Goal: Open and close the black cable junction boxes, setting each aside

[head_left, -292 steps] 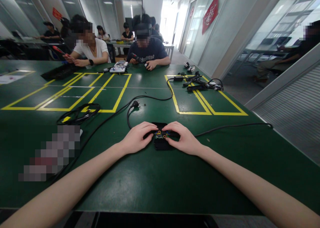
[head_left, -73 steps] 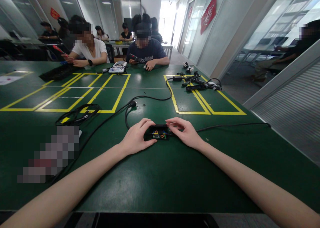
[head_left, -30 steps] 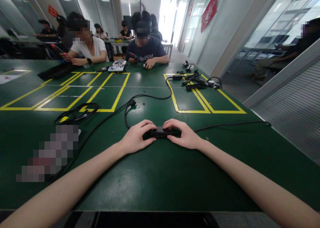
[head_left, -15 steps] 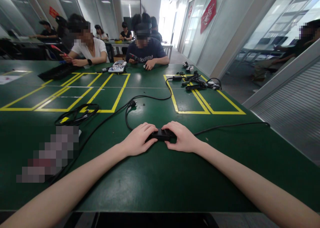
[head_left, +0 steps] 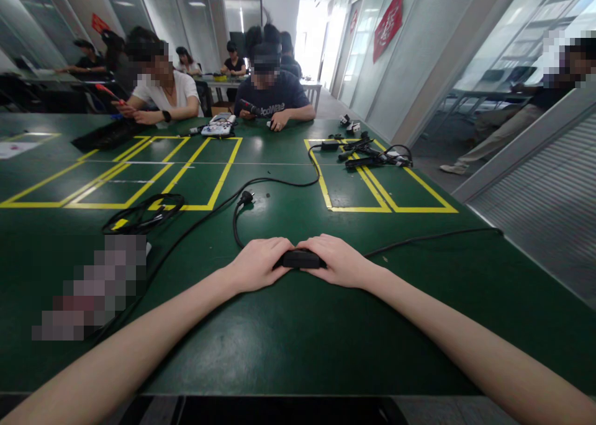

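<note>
A black power adapter (head_left: 301, 260) lies between my two hands on the green table (head_left: 298, 344). My left hand (head_left: 261, 263) grips its left end, with the fingers bent over the far side and the thumb at the near side. At the other end my right hand (head_left: 341, 261) is wrapped round it in the same way. A short cord with a black plug (head_left: 245, 197) curls out past my left hand and rests on the tabletop. From behind my right hand a thin black cable (head_left: 433, 234) runs to the table's right edge.
Left of my arm lie a coiled black cable (head_left: 144, 214) and a blurred-out object (head_left: 93, 294). Another adapter (head_left: 330, 146) and a heap of black cables (head_left: 372, 153) lie at the far right among yellow tape lines. Two people sit across the table, one holding a drill-like tool (head_left: 249, 107).
Both hands have closed in along the adapter, their fingers now nearly meeting over its far side. At far right, a person behind the glass has shifted, and a leg and shoe now show.
</note>
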